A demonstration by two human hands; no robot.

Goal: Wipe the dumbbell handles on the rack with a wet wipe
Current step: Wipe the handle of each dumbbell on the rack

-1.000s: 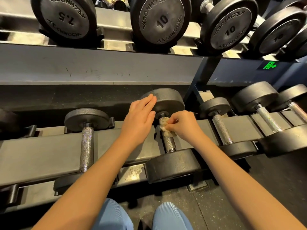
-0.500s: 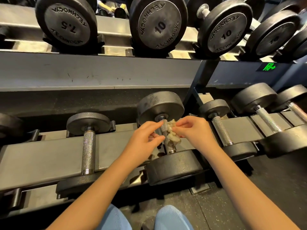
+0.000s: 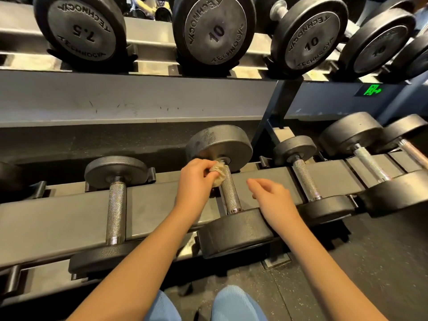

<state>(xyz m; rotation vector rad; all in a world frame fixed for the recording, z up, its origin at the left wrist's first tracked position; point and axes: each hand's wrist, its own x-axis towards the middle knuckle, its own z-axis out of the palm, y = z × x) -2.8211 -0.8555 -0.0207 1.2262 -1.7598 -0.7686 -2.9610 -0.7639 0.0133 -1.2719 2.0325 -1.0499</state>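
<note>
Landmark: I place everything against the centre dumbbell (image 3: 236,230), which lies across the lower rail of the rack (image 3: 69,212).
Left hand (image 3: 196,179): it pinches the crumpled wipe (image 3: 218,173) at the far end of the centre dumbbell, just under its far plate.
Right hand (image 3: 273,195): it holds nothing and its fingers are loosely bent. It hovers just right of the centre dumbbell, above the rail and apart from the bar.
Wipe: a bunched, yellowish wad touching the top and left side of the handle (image 3: 230,195). The knurled length nearer to me is bare.
Step in hand: I judge this is a stroke on the centre dumbbell's handle, with the wipe at the far end and the whole length toward me still to cover on this side.
Done so far: I cannot tell. No handle shows a wet sheen or a cleaned patch that I could trust (the knurling glitters on all of them).
Left to do: as far as I can see, there is the left handle (image 3: 115,212) beside the centre dumbbell, the right handle (image 3: 305,179) on its other side, and two more beyond that.
Upper shelf (image 3: 150,33): above the centre dumbbell sit heavier dumbbells marked 7.5 and 10, with their handles hidden behind their plates.
Overall: I'd call the task well short of finished.
</note>
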